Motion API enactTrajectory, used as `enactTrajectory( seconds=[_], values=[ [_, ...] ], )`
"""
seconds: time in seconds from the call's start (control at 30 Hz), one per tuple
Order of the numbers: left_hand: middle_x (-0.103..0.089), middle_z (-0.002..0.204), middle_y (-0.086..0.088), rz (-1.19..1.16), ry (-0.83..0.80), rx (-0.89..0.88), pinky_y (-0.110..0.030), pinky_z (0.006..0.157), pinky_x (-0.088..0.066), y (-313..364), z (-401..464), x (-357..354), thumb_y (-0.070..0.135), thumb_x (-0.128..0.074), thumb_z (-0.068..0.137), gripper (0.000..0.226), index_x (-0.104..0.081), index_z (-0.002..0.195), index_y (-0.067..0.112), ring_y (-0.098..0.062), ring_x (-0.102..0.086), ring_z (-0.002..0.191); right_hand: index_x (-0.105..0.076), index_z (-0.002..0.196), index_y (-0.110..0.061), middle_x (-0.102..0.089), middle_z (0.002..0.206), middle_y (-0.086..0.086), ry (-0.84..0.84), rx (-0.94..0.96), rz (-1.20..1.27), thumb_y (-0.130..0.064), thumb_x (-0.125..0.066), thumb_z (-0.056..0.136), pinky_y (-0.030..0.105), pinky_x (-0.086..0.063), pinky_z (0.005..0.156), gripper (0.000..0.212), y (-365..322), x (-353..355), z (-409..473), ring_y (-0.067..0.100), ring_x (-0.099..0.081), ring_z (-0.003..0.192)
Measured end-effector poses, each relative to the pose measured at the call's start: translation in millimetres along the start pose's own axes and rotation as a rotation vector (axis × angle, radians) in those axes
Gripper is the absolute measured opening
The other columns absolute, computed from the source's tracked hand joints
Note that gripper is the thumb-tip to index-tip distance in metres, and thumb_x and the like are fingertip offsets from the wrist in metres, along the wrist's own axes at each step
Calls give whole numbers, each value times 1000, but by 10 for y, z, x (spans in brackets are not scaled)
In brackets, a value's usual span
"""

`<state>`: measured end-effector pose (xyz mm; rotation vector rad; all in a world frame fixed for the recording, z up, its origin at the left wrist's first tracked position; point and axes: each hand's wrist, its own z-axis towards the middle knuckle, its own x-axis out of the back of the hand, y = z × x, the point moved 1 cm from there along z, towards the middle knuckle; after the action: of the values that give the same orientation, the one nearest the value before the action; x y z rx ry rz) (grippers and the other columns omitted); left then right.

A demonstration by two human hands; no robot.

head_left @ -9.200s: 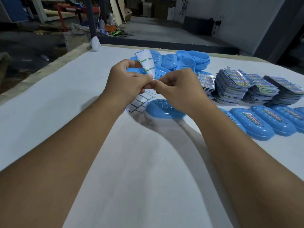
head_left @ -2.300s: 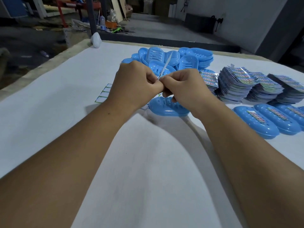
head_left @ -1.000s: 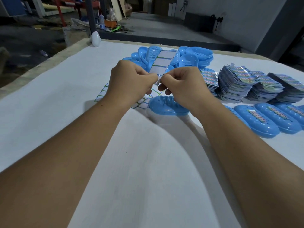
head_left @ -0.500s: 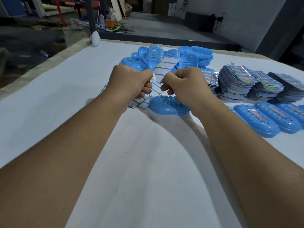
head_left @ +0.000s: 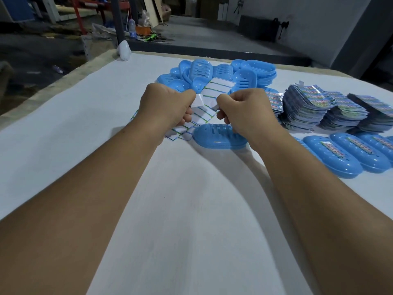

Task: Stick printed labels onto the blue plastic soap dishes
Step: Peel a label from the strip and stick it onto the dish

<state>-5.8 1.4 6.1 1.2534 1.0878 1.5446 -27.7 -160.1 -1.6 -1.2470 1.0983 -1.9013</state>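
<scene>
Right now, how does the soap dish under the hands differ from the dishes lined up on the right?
The soap dish under the hands shows bare blue plastic with open slots and no label; the dishes on the right each carry a colourful printed label along the top. The first lies alone beside the backing sheets; the others sit side by side in a row. Both are blue, oval and lie the same way up.

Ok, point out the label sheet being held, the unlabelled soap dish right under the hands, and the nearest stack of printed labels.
label sheet [head_left: 214,90], head view, upper white part between the hands.
unlabelled soap dish [head_left: 214,138], head view, slotted top face.
stack of printed labels [head_left: 306,107], head view, side of the pile.
</scene>
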Motion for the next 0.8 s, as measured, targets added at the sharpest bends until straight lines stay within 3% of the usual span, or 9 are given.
enactTrajectory(
  seconds=[0.2,0.3,0.37,0.47,0.73,0.8],
  values=[
    [-64,53,5,71,38,-10,-23,53,-53,-45,63,48,23,-57,76,21,-68,75,6,-9,-62,48,-71,67,-3,-72,62,-1,60,23,-92,-27,-57,80,30,-44,52,30,-4,50,7,13,-50,53],
    [-65,50,4,157,73,-71,-28,57,-58,-63,72,89,27,-57,75,26,-70,73,4,-10,-64,49,-68,76,5,-69,74,20,89,74,-168,-25,-56,79,33,-43,55,33,-10,80,15,18,-46,56],
    [-70,57,-4,260,110,-146,-34,61,-61,-63,58,106,29,-57,75,31,-72,71,2,-19,-70,60,-66,81,8,-66,82,28,95,97,-218,-25,-56,78,32,-38,57,35,-11,88,11,21,-41,59],
    [-72,73,-17,333,156,-202,-43,67,-62,-59,60,129,29,-56,75,34,-71,74,-1,-30,-71,74,-66,82,6,-69,89,26,107,96,-286,-26,-55,78,32,-38,60,34,-3,93,16,20,-42,61],
    [-71,72,-21,395,213,-241,-49,64,-60,-41,81,217,28,-56,74,33,-68,73,-3,-34,-71,70,-63,78,5,-72,87,22,115,83,-378,-26,-52,80,33,-38,61,32,27,121,41,21,-44,63],
    [-71,73,-20,374,212,-239,-47,65,-61,-30,75,218,27,-56,74,33,-69,73,-3,-34,-71,70,-62,74,4,-69,75,21,55,81,-418,-26,-53,82,33,-36,60,32,29,95,45,22,-42,62]
  ],
)
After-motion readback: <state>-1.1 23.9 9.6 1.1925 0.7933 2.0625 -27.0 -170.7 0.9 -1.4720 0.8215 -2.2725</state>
